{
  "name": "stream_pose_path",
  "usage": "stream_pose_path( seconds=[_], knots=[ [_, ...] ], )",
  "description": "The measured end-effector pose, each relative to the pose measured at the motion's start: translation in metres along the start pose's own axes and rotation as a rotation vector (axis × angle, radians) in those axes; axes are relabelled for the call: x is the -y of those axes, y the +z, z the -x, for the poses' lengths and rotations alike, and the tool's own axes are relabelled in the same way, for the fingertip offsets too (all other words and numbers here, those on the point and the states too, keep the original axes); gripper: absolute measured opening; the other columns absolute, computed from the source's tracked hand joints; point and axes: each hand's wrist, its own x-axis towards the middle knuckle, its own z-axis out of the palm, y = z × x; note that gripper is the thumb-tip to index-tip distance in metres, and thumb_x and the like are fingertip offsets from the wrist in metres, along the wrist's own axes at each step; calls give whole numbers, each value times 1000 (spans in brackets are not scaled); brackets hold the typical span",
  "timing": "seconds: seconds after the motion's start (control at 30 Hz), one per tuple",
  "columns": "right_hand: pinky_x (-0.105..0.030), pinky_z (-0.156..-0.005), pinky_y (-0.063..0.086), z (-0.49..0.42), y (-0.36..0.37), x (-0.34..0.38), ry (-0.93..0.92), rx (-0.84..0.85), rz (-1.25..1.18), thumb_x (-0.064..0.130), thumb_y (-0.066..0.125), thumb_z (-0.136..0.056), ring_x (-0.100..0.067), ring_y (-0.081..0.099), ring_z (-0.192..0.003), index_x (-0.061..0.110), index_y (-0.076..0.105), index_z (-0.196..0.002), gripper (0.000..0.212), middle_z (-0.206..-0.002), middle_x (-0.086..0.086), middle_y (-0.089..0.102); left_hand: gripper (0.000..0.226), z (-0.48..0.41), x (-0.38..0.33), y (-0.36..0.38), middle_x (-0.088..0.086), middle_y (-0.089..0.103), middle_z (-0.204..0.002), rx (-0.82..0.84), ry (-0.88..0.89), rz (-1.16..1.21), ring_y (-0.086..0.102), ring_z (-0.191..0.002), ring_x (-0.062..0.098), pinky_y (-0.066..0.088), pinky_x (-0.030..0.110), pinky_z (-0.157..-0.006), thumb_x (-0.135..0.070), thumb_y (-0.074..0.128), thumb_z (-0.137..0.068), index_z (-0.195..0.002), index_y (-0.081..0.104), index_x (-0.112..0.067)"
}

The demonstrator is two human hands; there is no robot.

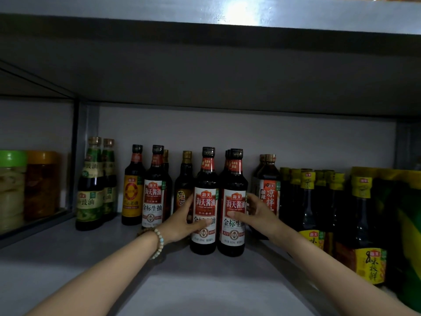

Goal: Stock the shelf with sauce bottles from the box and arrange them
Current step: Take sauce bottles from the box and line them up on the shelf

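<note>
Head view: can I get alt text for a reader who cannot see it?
A person's left hand grips one dark glass sauce bottle with a red-and-white label while the right hand grips its matching twin bottle, side by side on a grey metal shelf. More sauce bottles line the back and right.

Dark sauce bottles with red-and-white labels, yellow-capped bottles, green-lidded jar, grey shelf.
</note>
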Motion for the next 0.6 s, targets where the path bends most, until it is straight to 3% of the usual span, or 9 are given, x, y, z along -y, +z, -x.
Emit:
stream_pose_path(
  seconds=[0.17, 0.27, 0.37, 0.47, 0.6],
  knots=[
    [-43, -107, 41, 5, -1, 6, 1, 17, 3, 39, 81, -64, -18, 46, -129, 24, 35, -139, 90, -139, 2, 49, 96, 9, -6, -4, -3, 39, -147, -43, -55, -46, 40, -129, 10, 34, 27, -104, -41, 69, -77, -148, 5, -28],
    [-46, -111, 36, 14, -9, 13, 10, 33, 15, 52, 76, -62, -21, 40, -135, 25, 28, -145, 100, -149, 0, 39, 92, 21, -16, -8, -2, 33, -150, -132, -84, -43, 38, -132, 15, 32, 31, -106, -46, 64, -80, -149, 7, -24],
    [-46, -112, 34, 27, -21, 25, 20, 32, 64, 48, 67, -79, -24, 34, -139, 24, 18, -150, 90, -156, -1, 27, 90, 38, -30, -14, -5, 26, -153, -237, -102, -52, 35, -135, 16, 31, 36, -109, -51, 61, -79, -149, 10, -25],
    [-42, -112, 35, 52, -33, 42, -2, 8, 55, 46, 64, -83, -20, 33, -140, 24, 18, -150, 85, -156, 0, 26, 89, 61, -49, -13, -5, 35, -149, -308, -25, -59, 37, -131, 12, 32, 36, -109, -60, 57, -72, -146, 21, -26],
    [-30, -103, 43, 112, -51, 62, -62, -15, 51, 49, 65, -77, -8, 41, -131, 23, 24, -149, 87, -152, 5, 33, 68, 96, -79, 10, -10, 47, -138, -321, 125, -9, 44, -125, 6, 37, 33, -107, -55, 52, -79, -139, 35, -28]
  ],
)
